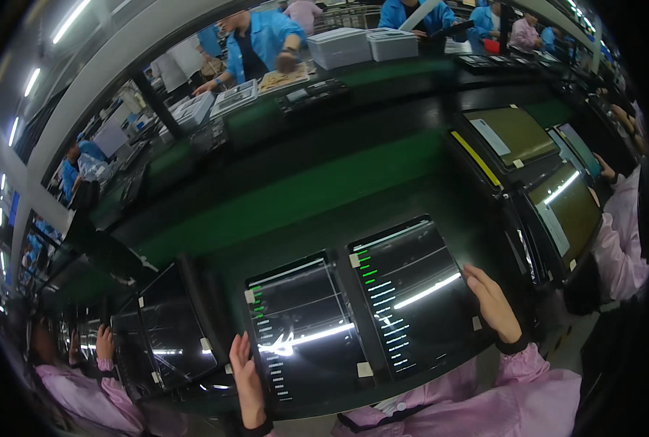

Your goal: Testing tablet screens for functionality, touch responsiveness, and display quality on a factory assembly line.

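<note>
Two black tablets lie side by side on the dark bench in front of me. Rows of green and white text lines are lit on the screens of both the left tablet (306,328) and the right tablet (412,291). Small pale tabs stick to their edges, and bright lamp reflections cross the glass. Beside the left tablet's outer edge, my left hand (246,379) has its fingers stretched upward. My right hand (492,302) rests at the outer edge of the right tablet, fingers extended and thumb partly hidden. Neither hand grips anything I can see.
More dark tablets (171,328) lie at the left near a co-worker's hand (104,342). Stacked tablets with yellowish film (510,135) stand at the right by another pink-sleeved person. Beyond the green belt (288,197), white trays (339,47) sit near people in blue.
</note>
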`<state>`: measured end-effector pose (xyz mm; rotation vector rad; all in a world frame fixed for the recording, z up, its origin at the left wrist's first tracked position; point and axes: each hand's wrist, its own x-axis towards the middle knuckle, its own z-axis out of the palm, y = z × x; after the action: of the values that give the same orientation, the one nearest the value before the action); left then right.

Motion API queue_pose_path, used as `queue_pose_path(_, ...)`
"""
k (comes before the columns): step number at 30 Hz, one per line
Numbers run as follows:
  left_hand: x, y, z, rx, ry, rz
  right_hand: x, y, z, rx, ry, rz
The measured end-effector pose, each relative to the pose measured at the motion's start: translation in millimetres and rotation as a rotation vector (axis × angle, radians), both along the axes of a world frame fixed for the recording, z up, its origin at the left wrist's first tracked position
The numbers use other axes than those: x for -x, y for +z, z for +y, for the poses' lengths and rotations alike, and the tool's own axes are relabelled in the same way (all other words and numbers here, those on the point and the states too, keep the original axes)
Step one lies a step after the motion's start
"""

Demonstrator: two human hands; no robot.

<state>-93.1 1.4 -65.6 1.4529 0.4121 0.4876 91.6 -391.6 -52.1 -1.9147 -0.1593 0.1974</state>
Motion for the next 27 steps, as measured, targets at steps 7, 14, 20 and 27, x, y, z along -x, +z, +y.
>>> queue_pose_path(7, -22.8, 9.9, -8.8, -0.161, 0.077, 0.030, -47.1, 4.5, 33.6, -0.199, 0.116, -0.074)
queue_pose_path(14, -25.7, 11.5, -11.3, -0.130, 0.052, 0.012, -50.0, -0.7, 33.1, -0.307, 0.128, 0.023)
queue_pose_path(20, -30.6, 25.2, -12.1, -0.214, 0.079, 0.076, -55.4, -1.1, 45.1, -0.248, 0.193, 0.015)
queue_pose_path(27, -69.9, 3.4, 23.3, -0.250, 0.166, 0.262, -88.6, -21.0, 54.7, -0.079, 0.257, -0.213)
